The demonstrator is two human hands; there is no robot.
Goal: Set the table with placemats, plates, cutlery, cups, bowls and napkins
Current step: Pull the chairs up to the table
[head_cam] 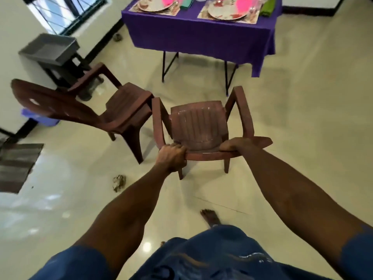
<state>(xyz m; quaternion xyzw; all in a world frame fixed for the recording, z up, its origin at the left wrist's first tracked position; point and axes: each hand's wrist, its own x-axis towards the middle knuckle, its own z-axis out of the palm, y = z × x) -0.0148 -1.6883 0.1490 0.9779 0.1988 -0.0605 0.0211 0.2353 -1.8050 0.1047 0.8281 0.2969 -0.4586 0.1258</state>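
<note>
Evidently the setting is nearly finished: on the desk draped in a smooth purple cloth (201, 35), two floral rectangular placemats (228, 16) are carrying round patterned plates (226, 12), with bright pink items on them and folded napkins, a green one (267, 8) and a teal one (186, 3), lying just beside; cutlery, cups and bowls are too blurred or cropped to confirm. Seating seems to be what is left. Well short of the desk, the left hand (172, 157) is gripping, fingers curled, the top rail of a brown moulded-plastic armchair with a ribbed seat (198, 126), and the right hand (235, 146) is clamping the same rail farther along. To the left of that armchair, a second matching glossy brown plastic chair (121, 110) is standing on the polished cream tiled floor (302, 118).
</note>
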